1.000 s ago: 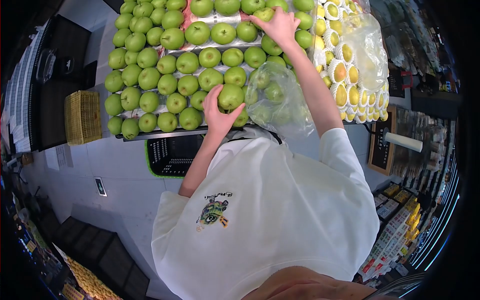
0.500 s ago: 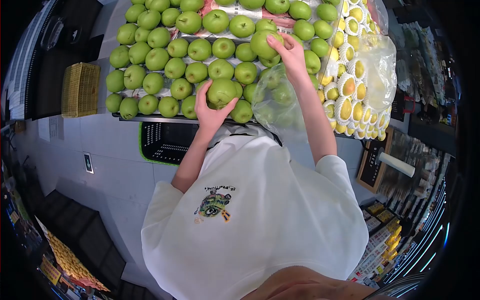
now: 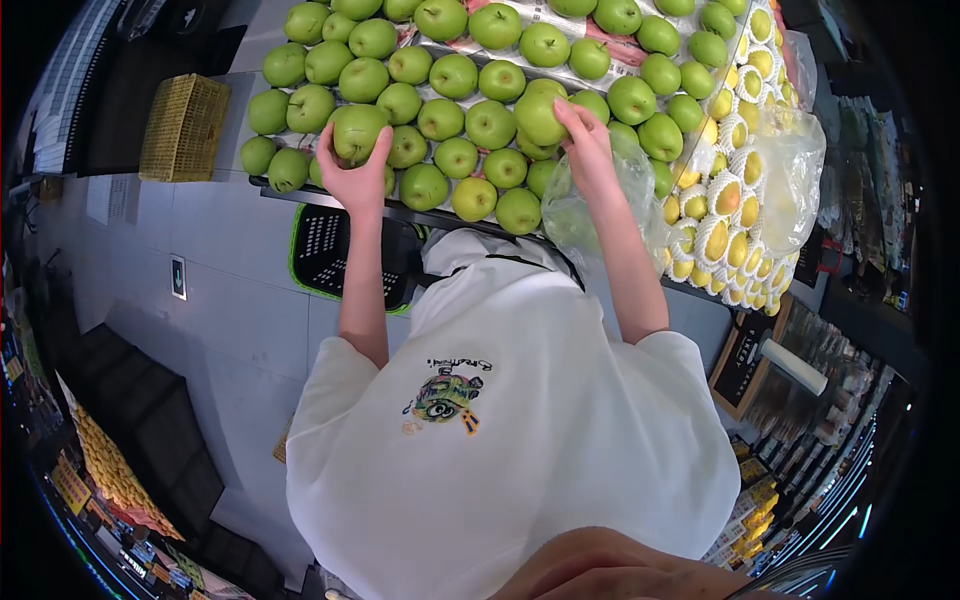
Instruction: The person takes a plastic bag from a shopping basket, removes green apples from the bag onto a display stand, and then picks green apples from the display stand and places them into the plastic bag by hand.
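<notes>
My left hand point(image 3: 355, 178) is wrapped round a green apple point(image 3: 358, 133) at the front left of the apple display, thumb and fingers on its two sides. Farther right, my right hand point(image 3: 590, 150) grips another green apple point(image 3: 541, 118) above the rows, its thumb and fingers at the apple's right side. Below my right hand, a clear plastic bag point(image 3: 577, 214) lies against the front of the display, partly behind my forearm. Rows of green apples point(image 3: 491, 125) surround both hands.
Yellow fruit in white foam nets point(image 3: 716, 240) fills the display's right side, with a clear plastic bag point(image 3: 785, 190) over it. A black basket with a green rim point(image 3: 322, 250) is below the front edge. A yellow crate point(image 3: 184, 128) stands at the left.
My left hand has moved left along the front rows, still closed round an apple. My right hand still holds its apple. The camera view has shifted, and the display appears farther right.
</notes>
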